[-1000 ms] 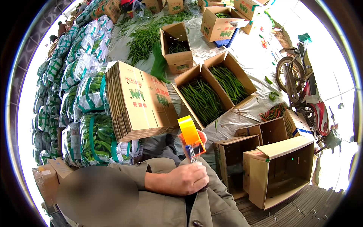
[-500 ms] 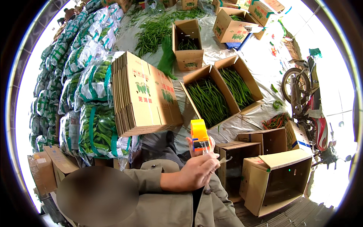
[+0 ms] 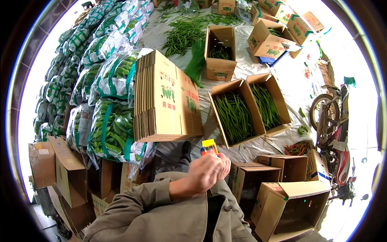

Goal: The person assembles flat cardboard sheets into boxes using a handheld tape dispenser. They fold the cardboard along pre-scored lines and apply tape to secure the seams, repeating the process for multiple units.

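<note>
My left hand (image 3: 206,172) comes in on a khaki sleeve from the lower left and is shut on an orange and yellow tape dispenser (image 3: 209,147). Only the dispenser's top shows above my fingers. The hand hovers in front of my jacket, just below a leaning stack of flattened cardboard boxes (image 3: 167,99). To its right stand two open cartons filled with long green beans (image 3: 236,115). My right hand is out of sight.
Netted bags of green vegetables (image 3: 111,129) are piled on the left. Empty open cartons (image 3: 288,205) stand at the lower right. Loose beans (image 3: 183,32) and more cartons (image 3: 219,52) lie on the sheet farther off. A motorbike (image 3: 336,137) is parked at the right.
My hand has closed higher around the dispenser, so less of it shows. The view has shifted, and the boxes and bags now sit lower in the picture.
</note>
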Demonstrator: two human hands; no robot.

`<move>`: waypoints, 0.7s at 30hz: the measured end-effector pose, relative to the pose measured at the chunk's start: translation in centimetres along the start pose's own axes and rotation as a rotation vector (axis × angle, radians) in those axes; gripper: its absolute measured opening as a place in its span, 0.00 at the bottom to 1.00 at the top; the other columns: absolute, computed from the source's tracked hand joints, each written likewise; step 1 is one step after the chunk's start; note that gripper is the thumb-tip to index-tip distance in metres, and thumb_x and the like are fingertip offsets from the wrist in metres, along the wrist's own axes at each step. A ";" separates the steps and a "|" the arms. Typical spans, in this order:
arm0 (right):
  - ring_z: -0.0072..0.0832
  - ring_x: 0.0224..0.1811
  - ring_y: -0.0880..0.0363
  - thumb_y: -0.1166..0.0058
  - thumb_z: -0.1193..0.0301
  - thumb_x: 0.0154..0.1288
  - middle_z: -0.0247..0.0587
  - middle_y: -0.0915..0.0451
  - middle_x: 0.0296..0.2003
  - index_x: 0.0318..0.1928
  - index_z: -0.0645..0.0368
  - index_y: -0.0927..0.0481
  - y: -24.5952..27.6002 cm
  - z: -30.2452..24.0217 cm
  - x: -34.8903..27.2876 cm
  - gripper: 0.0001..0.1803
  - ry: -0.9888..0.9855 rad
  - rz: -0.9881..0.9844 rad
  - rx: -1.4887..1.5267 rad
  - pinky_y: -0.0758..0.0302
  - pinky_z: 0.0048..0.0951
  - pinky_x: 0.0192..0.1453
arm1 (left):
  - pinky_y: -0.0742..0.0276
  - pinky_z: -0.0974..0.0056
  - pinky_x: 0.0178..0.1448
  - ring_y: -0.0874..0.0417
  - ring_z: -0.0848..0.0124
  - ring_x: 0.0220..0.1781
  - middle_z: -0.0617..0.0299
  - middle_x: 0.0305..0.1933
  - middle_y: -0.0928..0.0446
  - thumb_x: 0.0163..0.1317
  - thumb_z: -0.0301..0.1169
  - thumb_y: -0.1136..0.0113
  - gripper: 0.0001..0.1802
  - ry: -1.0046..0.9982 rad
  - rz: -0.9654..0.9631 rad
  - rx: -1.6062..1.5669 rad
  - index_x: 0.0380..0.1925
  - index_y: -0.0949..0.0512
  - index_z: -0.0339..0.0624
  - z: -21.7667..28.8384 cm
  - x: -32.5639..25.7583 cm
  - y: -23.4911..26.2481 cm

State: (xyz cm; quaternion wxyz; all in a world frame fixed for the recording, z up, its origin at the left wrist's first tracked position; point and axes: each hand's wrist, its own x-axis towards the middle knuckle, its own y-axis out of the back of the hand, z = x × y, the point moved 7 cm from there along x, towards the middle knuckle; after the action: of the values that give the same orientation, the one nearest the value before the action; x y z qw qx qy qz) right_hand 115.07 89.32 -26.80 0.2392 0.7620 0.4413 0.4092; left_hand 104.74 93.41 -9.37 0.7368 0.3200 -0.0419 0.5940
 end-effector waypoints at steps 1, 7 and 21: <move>0.46 0.38 0.22 0.39 0.57 0.59 0.42 0.23 0.33 0.43 0.56 0.27 -1.6 0.8 -0.9 0.19 -0.005 0.002 -0.020 0.27 0.45 0.45 | 0.21 0.59 0.39 0.19 0.58 0.33 0.55 0.31 0.23 0.60 0.23 0.37 0.05 -0.105 -0.131 0.124 0.33 0.24 0.35 -0.4 -0.5 -1.8; 0.46 0.38 0.15 0.33 0.55 0.51 0.46 0.16 0.35 0.41 0.57 0.19 -5.8 -0.1 -0.6 0.22 -0.303 -0.833 -0.065 0.20 0.46 0.39 | 0.25 0.59 0.39 0.21 0.62 0.33 0.58 0.30 0.24 0.61 0.26 0.42 0.04 -0.063 -0.358 0.117 0.34 0.24 0.37 -2.9 -0.3 -3.2; 0.51 0.70 0.32 0.40 0.52 0.53 0.45 0.24 0.62 0.67 0.50 0.28 -1.1 0.7 0.9 0.40 -1.073 -0.034 2.135 0.37 0.59 0.72 | 0.19 0.65 0.48 0.15 0.68 0.39 0.62 0.35 0.17 0.72 0.31 0.40 0.13 0.944 0.257 -1.120 0.52 0.21 0.39 -18.6 -4.2 -1.5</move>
State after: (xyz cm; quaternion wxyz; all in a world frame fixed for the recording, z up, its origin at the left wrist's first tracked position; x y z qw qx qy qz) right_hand 115.37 90.68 -27.63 -0.3558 0.6436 0.4122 -0.5378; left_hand 99.02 99.43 -26.55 0.6540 -0.4002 -0.0544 0.6396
